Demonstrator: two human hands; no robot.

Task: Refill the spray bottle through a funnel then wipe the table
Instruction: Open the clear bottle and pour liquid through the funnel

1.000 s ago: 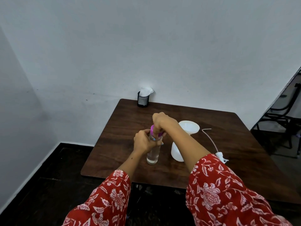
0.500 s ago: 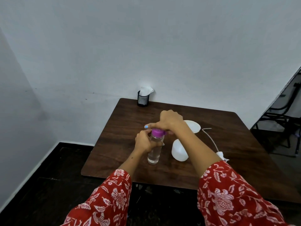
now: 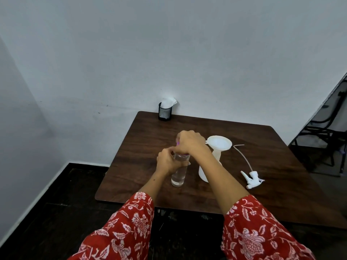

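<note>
Right hand point(image 3: 190, 142) shifted back over purple cap point(image 3: 178, 144), gripping it, left hand point(image 3: 169, 162) clasping clear water bottle point(image 3: 178, 175) upright on table point(image 3: 281, 166), funnel point(image 3: 218, 143) in white spray bottle point(image 3: 203, 172) just beside.

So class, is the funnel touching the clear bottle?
Apart. The head view shows bare table between the funnel, seated in the white bottle, and the clear bottle.

The left hand point(image 3: 169, 162) grips a clear water bottle point(image 3: 178, 175) standing on the table point(image 3: 281, 166). The right hand point(image 3: 190, 141) covers its purple cap point(image 3: 178, 143)
</note>
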